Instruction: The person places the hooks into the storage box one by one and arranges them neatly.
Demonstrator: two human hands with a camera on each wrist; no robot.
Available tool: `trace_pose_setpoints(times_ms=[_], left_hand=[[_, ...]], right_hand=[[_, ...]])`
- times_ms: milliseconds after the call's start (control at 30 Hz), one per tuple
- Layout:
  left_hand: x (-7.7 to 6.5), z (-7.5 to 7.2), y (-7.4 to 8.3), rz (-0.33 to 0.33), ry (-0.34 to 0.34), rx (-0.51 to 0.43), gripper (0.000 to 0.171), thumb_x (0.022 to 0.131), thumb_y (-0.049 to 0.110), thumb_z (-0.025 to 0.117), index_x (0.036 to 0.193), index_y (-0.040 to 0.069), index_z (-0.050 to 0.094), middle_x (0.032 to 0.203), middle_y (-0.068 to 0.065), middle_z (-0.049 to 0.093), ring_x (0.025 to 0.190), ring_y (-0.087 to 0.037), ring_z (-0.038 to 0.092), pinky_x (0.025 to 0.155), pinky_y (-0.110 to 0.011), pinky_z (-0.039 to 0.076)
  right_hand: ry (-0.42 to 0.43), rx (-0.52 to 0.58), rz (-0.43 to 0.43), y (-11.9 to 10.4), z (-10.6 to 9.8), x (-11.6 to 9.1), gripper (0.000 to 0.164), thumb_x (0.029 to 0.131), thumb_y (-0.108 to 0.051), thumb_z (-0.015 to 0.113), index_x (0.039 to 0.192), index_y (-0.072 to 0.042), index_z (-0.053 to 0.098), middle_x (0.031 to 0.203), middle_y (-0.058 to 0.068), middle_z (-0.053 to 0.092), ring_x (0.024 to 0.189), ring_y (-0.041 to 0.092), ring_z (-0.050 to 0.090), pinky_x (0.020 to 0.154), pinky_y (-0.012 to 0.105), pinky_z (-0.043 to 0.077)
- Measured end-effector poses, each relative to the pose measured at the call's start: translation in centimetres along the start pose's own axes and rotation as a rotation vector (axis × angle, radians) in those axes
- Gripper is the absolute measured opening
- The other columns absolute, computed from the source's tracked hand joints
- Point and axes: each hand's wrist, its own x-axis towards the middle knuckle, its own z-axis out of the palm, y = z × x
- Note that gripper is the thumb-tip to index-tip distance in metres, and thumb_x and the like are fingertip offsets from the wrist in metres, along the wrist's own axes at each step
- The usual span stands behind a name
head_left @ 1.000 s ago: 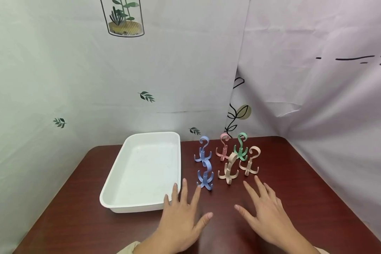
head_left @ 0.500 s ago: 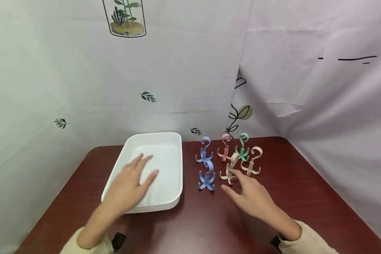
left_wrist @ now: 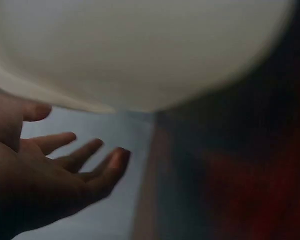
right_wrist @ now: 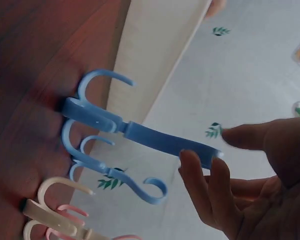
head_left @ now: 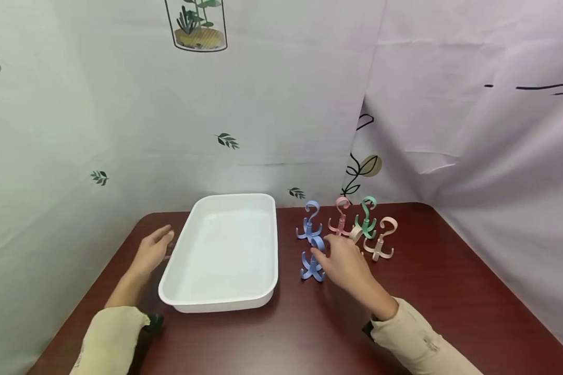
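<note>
Several plastic multi-prong hanging hooks stand on the table. My right hand (head_left: pixel 346 264) is at the curled top of the front blue hook (head_left: pixel 312 267). In the right wrist view, the fingertips (right_wrist: pixel 188 161) overlap that blue hook's top (right_wrist: pixel 165 142), while the thumb (right_wrist: pixel 245 136) stands a little apart from it; contact is unclear. Behind it is a second blue hook (head_left: pixel 308 229). My right hand partly hides one beige hook (head_left: pixel 355 233). My left hand (head_left: pixel 151 251) is beside the left rim of a white tray (head_left: pixel 218 304), fingers loosely spread and holding nothing; the left wrist view shows it below the tray (left_wrist: pixel 140 55).
A pink hook (head_left: pixel 340 221), a green hook (head_left: pixel 366 223) and another beige hook (head_left: pixel 380 242) stand at the back right. The dark red table (head_left: pixel 244 344) ends against a printed cloth backdrop (head_left: pixel 281 104).
My left hand has moved from the front, over the tray, to its left side. My right hand has moved left and forward to the front blue hook. The view has shifted slightly.
</note>
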Motion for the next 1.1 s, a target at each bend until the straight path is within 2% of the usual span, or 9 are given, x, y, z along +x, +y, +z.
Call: trace_pose_setpoints(times_ms=[33,100,233,433,600,767,867,967,1100], left_hand=[[0.3,0.4,-0.9,-0.005,0.016,-0.035,0.075,0.091,0.061,0.033,0.147,0.012,0.023,0.144,-0.018,0.034,0.123,-0.039,0.041,0.072,-0.04,0.053],[-0.3,0.8,-0.6,-0.025,-0.003,-0.112,0.07,0.094,0.056,0.032,0.147,0.011,0.022,0.145,-0.018,0.032,0.126,-0.039,0.038,0.084,-0.044,0.049],[-1.8,1.2,2.0,-0.048,-0.049,-0.15,0.064,0.096,0.049,0.034,0.146,0.011,0.025,0.145,-0.017,0.032,0.127,-0.037,0.038,0.095,-0.05,0.04],[-2.2,1.7,2.6,-0.033,-0.049,-0.139,0.059,0.097,0.044,0.038,0.145,0.012,0.029,0.141,-0.019,0.038,0.117,-0.035,0.049,0.084,-0.04,0.05],[-2.4,1.6,2.2,-0.034,-0.024,-0.142,0.054,0.098,0.035,0.041,0.145,0.01,0.03,0.14,-0.019,0.039,0.115,-0.035,0.05,0.081,-0.035,0.051],[-2.1,1.9,2.2,-0.022,-0.031,-0.156,0.053,0.098,0.033,0.042,0.144,0.011,0.031,0.14,-0.018,0.04,0.115,-0.034,0.051,0.082,-0.037,0.051],[-1.8,2.0,2.2,-0.015,-0.036,-0.155,0.052,0.097,0.033,0.043,0.144,0.012,0.032,0.14,-0.017,0.041,0.115,-0.034,0.051,0.082,-0.038,0.051],[-1.7,2.1,2.0,-0.005,-0.047,-0.145,0.053,0.097,0.035,0.043,0.144,0.011,0.032,0.139,-0.018,0.041,0.116,-0.034,0.05,0.082,-0.037,0.051],[-2.2,1.6,1.7,0.005,-0.026,-0.115,0.052,0.097,0.033,0.043,0.143,0.01,0.034,0.136,-0.02,0.044,0.112,-0.035,0.053,0.079,-0.038,0.052]], right_hand=[[-0.002,-0.005,0.0,0.0,0.3,0.2,0.025,0.08,-0.031,0.07,0.085,-0.007,0.066,0.061,-0.003,0.053,0.052,0.012,0.046,0.044,0.026,0.036],[-0.003,-0.004,-0.006,0.1,0.7,0.6,0.022,0.08,-0.027,0.071,0.075,-0.007,0.062,0.057,-0.002,0.05,0.049,0.012,0.045,0.043,0.026,0.035],[-0.014,0.061,-0.012,0.5,1.1,0.9,0.029,0.079,-0.023,0.073,0.062,-0.011,0.052,0.048,-0.004,0.045,0.04,0.008,0.043,0.04,0.025,0.036],[-0.012,0.151,-0.002,0.7,1.0,0.6,0.021,0.075,-0.02,0.076,0.071,-0.006,0.061,0.051,-0.002,0.053,0.04,0.006,0.047,0.041,0.025,0.038],[0.062,0.233,-0.05,-0.1,0.0,1.1,0.018,0.076,-0.017,0.076,0.087,-0.004,0.071,0.07,0.003,0.067,0.05,0.007,0.053,0.046,0.025,0.042],[0.113,0.348,-0.068,-2.7,-2.4,3.0,0.023,0.077,-0.024,0.075,0.09,-0.005,0.071,0.076,0.004,0.07,0.06,0.01,0.063,0.051,0.025,0.05],[0.064,0.491,-0.057,-5.0,-3.2,5.0,0.024,0.077,-0.024,0.075,0.09,-0.004,0.07,0.077,0.006,0.07,0.061,0.014,0.066,0.052,0.026,0.053],[0.005,0.617,-0.047,-7.3,-2.7,7.5,0.025,0.078,-0.022,0.075,0.091,-0.003,0.069,0.078,0.008,0.07,0.06,0.016,0.067,0.053,0.027,0.053],[-0.057,0.78,-0.03,-10.5,0.0,10.9,0.024,0.078,-0.017,0.074,0.092,0.002,0.068,0.08,0.012,0.07,0.064,0.02,0.068,0.056,0.027,0.054]])
